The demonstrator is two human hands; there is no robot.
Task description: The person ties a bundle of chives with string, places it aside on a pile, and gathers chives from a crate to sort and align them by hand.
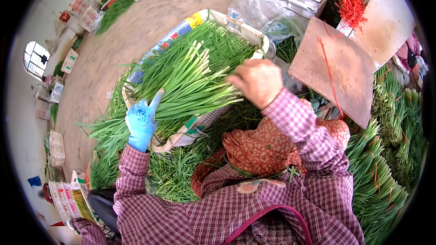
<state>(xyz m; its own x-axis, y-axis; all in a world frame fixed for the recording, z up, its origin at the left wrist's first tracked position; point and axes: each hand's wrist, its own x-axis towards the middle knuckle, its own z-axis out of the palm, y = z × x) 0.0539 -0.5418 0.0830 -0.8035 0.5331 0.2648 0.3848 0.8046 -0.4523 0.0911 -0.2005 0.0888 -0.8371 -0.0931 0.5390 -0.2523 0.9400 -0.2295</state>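
Greens (193, 88) lie heaped over the basket (250, 32). Left hand (141, 120), blue-gloved, rests on leaves at the basket's left side; one digit stretched out, grip unclear. Right hand (258, 81) blurs by the basket's right side, near pale stalk ends; cannot tell whether fingers pinch.

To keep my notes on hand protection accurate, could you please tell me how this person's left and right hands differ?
The left hand wears a printed blue glove; the right hand is bare. The left hand looks sharp, the right hand blurred. The left hand is at the leafy part of the green stalks, the right hand near their pale ends. Both come from checked sleeves.
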